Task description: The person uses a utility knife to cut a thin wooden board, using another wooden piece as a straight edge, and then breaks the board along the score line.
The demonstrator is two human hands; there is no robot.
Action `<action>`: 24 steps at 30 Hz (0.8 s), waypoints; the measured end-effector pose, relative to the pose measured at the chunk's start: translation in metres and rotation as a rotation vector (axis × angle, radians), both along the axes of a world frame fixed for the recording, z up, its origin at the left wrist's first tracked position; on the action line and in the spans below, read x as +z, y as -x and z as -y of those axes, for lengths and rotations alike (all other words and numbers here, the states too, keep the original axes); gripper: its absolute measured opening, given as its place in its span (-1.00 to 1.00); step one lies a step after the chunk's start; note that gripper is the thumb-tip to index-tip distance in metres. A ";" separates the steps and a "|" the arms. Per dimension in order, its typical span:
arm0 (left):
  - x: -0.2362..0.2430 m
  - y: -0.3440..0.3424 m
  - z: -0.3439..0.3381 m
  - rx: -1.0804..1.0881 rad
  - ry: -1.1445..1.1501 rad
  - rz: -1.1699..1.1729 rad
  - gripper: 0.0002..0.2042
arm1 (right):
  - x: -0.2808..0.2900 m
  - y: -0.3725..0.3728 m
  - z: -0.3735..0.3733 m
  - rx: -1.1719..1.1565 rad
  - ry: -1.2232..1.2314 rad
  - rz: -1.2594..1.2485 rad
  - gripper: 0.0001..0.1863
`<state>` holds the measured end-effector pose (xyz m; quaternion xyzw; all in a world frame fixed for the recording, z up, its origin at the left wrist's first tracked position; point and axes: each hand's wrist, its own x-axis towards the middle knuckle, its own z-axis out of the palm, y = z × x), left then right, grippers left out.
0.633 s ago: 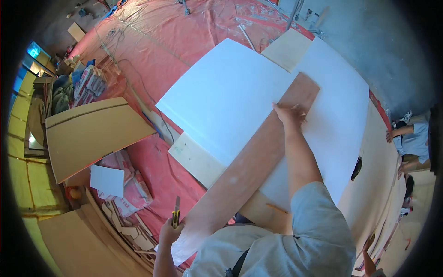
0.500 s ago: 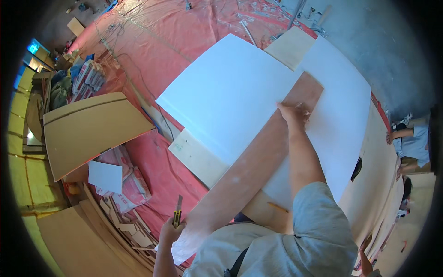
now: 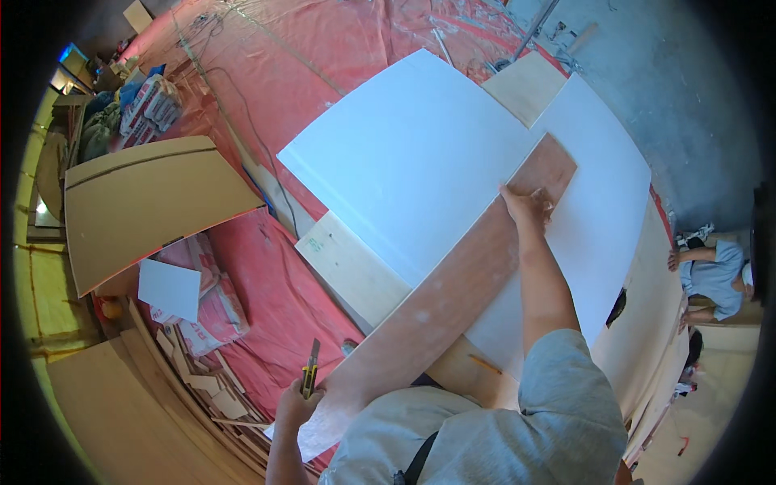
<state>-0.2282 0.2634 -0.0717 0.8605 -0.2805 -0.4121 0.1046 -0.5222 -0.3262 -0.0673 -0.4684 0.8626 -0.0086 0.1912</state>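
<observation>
A yellow and black utility knife (image 3: 309,373) with its blade out points away from me in my left hand (image 3: 296,406), which is closed round the handle. Its wrist lies beside the near end of a long brown board (image 3: 436,311). That board runs diagonally from near my waist across two white sheets. Toward its far end, my right hand (image 3: 527,206) grips it, thumb at the left edge and fingers curled toward the right edge. Under the board lie a large white sheet (image 3: 404,162) and a second white sheet (image 3: 602,186) on its right.
A pencil (image 3: 485,364) lies on pale plywood (image 3: 356,263) beneath the sheets. At left are a tan panel (image 3: 162,210), bags (image 3: 218,315) and wood offcuts (image 3: 206,380). Red plastic sheeting (image 3: 275,283) covers the floor. Another person (image 3: 711,275) touches the sheets' far right side.
The view has shifted slightly, so the boards sit a little further right and lower. My left hand still holds the knife; my right hand keeps its place on the brown board.
</observation>
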 end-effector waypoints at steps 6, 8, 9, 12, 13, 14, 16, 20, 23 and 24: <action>0.018 0.003 0.013 0.010 -0.038 -0.031 -0.53 | 0.008 -0.007 -0.009 -0.015 -0.005 -0.019 0.42; 0.020 0.004 0.013 0.029 -0.028 -0.043 -0.54 | 0.009 -0.006 -0.008 0.000 0.006 -0.006 0.42; 0.022 0.004 0.013 0.039 -0.024 -0.048 -0.55 | 0.008 -0.006 -0.008 0.002 0.002 -0.016 0.43; 0.030 0.004 0.021 0.034 -0.070 -0.055 -0.57 | 0.003 -0.002 -0.006 0.011 0.009 -0.055 0.42; 0.031 0.005 0.022 0.032 -0.072 -0.054 -0.57 | -0.004 0.001 -0.005 0.015 0.021 -0.074 0.40; 0.033 0.006 0.024 0.029 -0.075 -0.054 -0.57 | -0.010 0.005 -0.003 0.018 0.034 -0.094 0.39; 0.032 0.008 0.022 0.028 -0.077 -0.057 -0.57 | -0.019 0.011 0.003 0.051 0.038 -0.089 0.38; 0.028 0.008 0.013 0.012 -0.070 -0.033 -0.57 | -0.014 0.002 -0.004 0.046 0.025 -0.077 0.39; 0.027 0.010 0.012 0.015 -0.063 -0.021 -0.58 | -0.018 0.004 -0.003 0.045 0.016 -0.094 0.40; 0.027 0.011 0.012 0.023 -0.062 -0.023 -0.58 | -0.020 0.005 -0.001 0.041 0.006 -0.097 0.40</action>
